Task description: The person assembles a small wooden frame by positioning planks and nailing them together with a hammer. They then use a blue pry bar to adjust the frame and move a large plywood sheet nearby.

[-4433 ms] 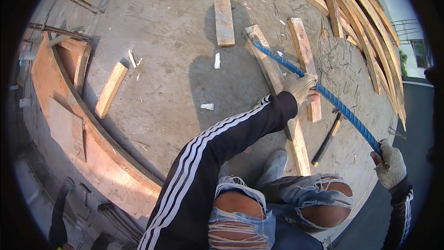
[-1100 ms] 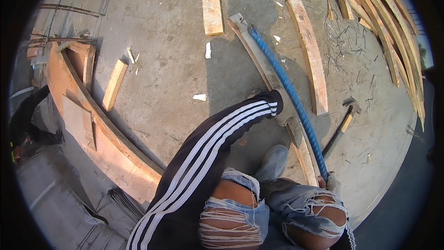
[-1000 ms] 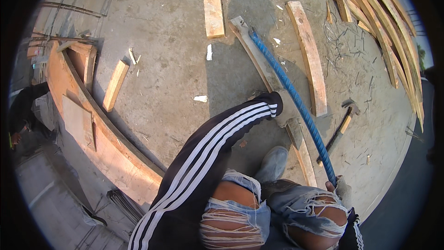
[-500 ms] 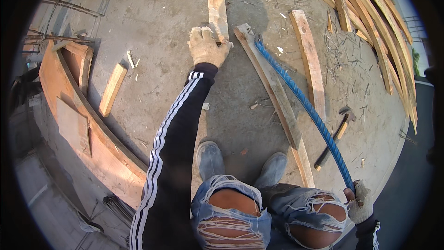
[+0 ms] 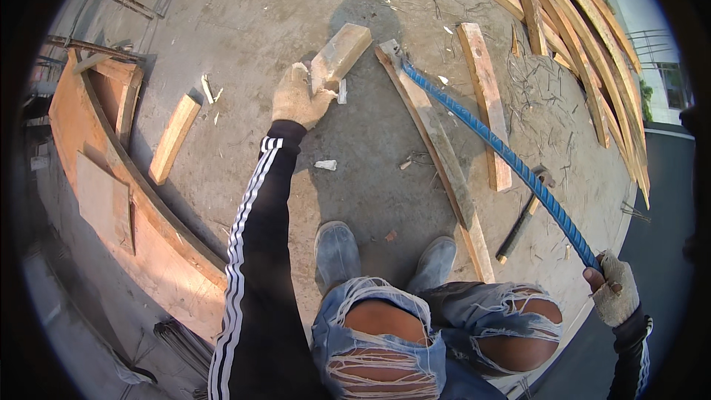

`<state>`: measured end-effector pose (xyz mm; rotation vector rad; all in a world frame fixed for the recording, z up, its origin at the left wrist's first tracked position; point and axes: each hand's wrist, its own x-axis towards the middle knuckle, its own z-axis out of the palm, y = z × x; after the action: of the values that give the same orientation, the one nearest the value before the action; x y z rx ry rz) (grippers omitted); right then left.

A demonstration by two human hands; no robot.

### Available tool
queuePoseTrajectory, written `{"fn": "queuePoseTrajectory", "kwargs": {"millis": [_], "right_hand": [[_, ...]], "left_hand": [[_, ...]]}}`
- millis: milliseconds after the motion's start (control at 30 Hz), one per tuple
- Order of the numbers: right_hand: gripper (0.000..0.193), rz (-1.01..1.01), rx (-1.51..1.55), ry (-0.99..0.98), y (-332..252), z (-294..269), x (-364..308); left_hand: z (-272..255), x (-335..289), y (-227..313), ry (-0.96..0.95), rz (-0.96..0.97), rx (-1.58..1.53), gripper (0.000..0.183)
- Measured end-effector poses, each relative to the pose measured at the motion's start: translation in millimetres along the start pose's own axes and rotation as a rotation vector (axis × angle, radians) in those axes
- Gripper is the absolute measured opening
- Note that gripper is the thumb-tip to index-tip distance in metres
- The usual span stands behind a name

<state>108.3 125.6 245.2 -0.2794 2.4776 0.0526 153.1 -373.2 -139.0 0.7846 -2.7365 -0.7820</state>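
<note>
My left hand (image 5: 300,96), in a worn cream glove, grips the near end of a short wooden block (image 5: 344,52) and holds it slanted over the concrete. At the right, my gloved right hand (image 5: 616,292) is closed round the near end of a long blue crowbar (image 5: 492,141) with spiral ridges. The crowbar's far tip is at the top end of a long narrow plank (image 5: 437,148); whether they touch, I cannot tell. A white scrap (image 5: 341,92) lies beside the block. My boots (image 5: 337,252) are on the concrete below.
A claw hammer (image 5: 522,226) lies right of the crowbar, partly behind it. Another plank (image 5: 485,104) and scattered nails (image 5: 548,104) are nearby. Long boards (image 5: 592,44) are piled at the far right. At left are a short offcut (image 5: 175,137) and a plywood form (image 5: 141,192).
My left hand has closed on the wooden block, tilting it up and bringing it left. My right hand has moved right and farther away, swinging the crowbar's near end over the hammer.
</note>
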Motion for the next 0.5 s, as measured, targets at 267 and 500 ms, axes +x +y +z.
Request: {"fn": "queuePoseTrajectory", "kwargs": {"millis": [267, 500], "right_hand": [[0.046, -0.05, -0.087, 0.003, -14, -43, 7], [0.06, -0.049, -0.193, 0.009, -28, -78, 14]], "left_hand": [[4, -111, -2, -0.051, 0.59, -0.222, 0.072], [21, -90, 40, -0.102, 0.592, -0.296, 0.066]]}}
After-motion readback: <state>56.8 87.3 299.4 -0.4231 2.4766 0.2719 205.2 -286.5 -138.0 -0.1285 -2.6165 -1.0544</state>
